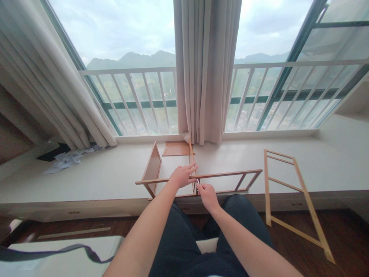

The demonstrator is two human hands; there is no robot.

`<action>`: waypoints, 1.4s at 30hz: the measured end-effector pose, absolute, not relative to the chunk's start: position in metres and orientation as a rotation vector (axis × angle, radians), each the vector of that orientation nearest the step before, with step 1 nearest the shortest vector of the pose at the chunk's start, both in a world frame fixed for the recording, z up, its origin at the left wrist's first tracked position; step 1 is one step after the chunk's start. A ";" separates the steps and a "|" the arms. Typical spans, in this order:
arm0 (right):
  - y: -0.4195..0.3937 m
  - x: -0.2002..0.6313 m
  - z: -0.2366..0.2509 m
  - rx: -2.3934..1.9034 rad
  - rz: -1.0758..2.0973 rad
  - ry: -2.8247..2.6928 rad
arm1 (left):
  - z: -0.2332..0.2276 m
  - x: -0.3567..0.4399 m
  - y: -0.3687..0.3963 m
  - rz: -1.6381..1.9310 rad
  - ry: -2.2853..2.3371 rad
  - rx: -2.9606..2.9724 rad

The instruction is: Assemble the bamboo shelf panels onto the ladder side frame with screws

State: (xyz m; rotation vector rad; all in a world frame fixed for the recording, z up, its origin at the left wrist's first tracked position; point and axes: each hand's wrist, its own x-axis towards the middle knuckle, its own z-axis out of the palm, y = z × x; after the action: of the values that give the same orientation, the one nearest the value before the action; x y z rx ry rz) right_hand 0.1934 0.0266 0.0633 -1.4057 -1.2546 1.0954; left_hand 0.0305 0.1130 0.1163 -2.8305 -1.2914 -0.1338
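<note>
A partly assembled wooden frame (225, 175) lies on its side on the white window ledge, close to its front edge. One brown panel (152, 167) stands upright at its left end, and a second upright board (191, 154) meets the rail near the middle. My left hand (182, 176) grips the frame where that board joins the rail, its fingers over the board. Just right of it, my right hand (208, 195) is closed around a small, shiny metal piece (198, 181) at the same joint. Its exact kind is too small to tell.
Behind the frame a loose brown panel (177, 148) lies by the curtain (206, 77). A separate wooden ladder-like frame (284, 184) leans on the ledge at right. Crumpled papers (65, 159) lie at left. A white surface with a dark strap (72, 248) sits lower left.
</note>
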 end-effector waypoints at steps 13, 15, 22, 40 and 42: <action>0.020 0.176 0.070 -0.800 1.989 -0.398 | 0.117 0.031 0.111 -0.132 -1.297 -2.831; 0.020 0.178 0.071 -0.724 2.048 -0.333 | 0.117 0.031 0.111 -0.130 -1.296 -2.830; 0.016 0.180 0.070 -0.644 2.058 -0.376 | 0.117 0.031 0.110 -0.126 -1.295 -2.821; 0.020 0.200 0.068 -1.639 0.577 -1.708 | 0.118 0.032 0.110 -0.071 -1.314 -2.782; 0.021 0.201 0.070 -1.707 0.512 -1.764 | 0.118 0.032 0.110 -0.064 -1.316 -2.783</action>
State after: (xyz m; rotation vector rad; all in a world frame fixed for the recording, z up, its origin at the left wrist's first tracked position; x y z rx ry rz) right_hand 0.2007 0.0214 0.0704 -1.7066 -1.7641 0.5121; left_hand 0.0319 0.1101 0.1184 -2.7827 -1.3159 -0.0642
